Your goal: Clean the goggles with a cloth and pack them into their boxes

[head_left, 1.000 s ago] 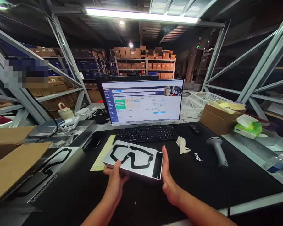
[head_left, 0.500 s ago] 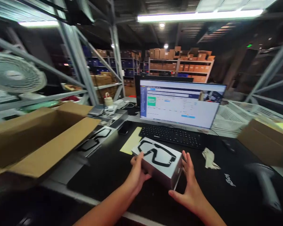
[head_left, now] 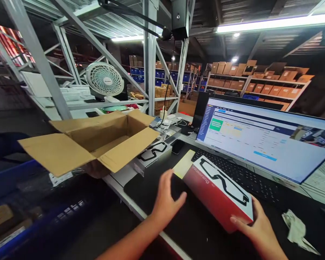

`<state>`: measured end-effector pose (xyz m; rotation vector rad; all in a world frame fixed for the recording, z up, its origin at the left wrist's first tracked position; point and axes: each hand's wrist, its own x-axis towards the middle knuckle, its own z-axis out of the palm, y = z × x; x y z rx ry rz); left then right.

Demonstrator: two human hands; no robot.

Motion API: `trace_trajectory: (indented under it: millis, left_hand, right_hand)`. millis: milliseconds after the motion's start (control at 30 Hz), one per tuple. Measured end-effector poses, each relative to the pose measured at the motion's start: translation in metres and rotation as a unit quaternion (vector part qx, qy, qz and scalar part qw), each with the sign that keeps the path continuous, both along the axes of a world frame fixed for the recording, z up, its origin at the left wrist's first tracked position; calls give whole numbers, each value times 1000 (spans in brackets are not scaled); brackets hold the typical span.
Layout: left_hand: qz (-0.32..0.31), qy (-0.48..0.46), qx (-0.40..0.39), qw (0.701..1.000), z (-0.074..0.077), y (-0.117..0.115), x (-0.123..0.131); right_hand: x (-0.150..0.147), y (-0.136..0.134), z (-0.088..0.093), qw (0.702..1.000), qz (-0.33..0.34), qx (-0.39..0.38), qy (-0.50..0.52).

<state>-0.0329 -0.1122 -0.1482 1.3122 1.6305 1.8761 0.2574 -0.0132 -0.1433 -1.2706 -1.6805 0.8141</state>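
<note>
My right hand (head_left: pixel 260 227) grips the near right end of a red and white product box (head_left: pixel 219 195), its thumb on the red side. The box has a black goggle-like outline on its white top and the word "Wakening" on its side. It is tilted above the black desk mat (head_left: pixel 189 227). Apart from the box, to its left, my left hand (head_left: pixel 168 198) is open with thumb and fingers spread. A similar box (head_left: pixel 154 153) lies farther left, beside an open cardboard carton (head_left: pixel 78 151).
A monitor (head_left: pixel 260 137) and keyboard (head_left: pixel 238 177) stand behind the box. Crumpled white paper (head_left: pixel 295 227) lies at right. A phone (head_left: pixel 178 146) and yellow paper (head_left: pixel 184 164) lie on the desk. A blue crate (head_left: pixel 51 224) is low at left; a fan (head_left: pixel 105 79) stands behind.
My left hand has let go of the box and moved left of it. My right hand now grips the box's end. The view has turned left, showing more of the carton and the blue crate.
</note>
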Motion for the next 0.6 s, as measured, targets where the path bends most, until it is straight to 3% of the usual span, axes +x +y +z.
trace_trajectory:
  millis: [100, 167, 267, 367, 500, 600]
  left_hand:
    - [237, 53, -2, 970, -8, -3, -54]
    - [287, 30, -41, 957, -13, -2, -91]
    - [284, 3, -67, 956, -16, 5, -135]
    - [252, -10, -79, 965, -14, 14, -157]
    - [247, -28, -68, 966, -9, 14, -154]
    - [266, -31, -49, 962, -9, -4, -136]
  right_hand:
    - [-12, 15, 13, 1000, 7, -2, 11]
    - [-22, 21, 17, 1000, 20, 1, 17]
    - [-40, 31, 13, 997, 66, -4, 34]
    - [-57, 41, 4, 993, 101, 1, 55]
    - [-77, 52, -5, 990, 119, 21, 73]
    - [-88, 58, -11, 988, 122, 10, 90]
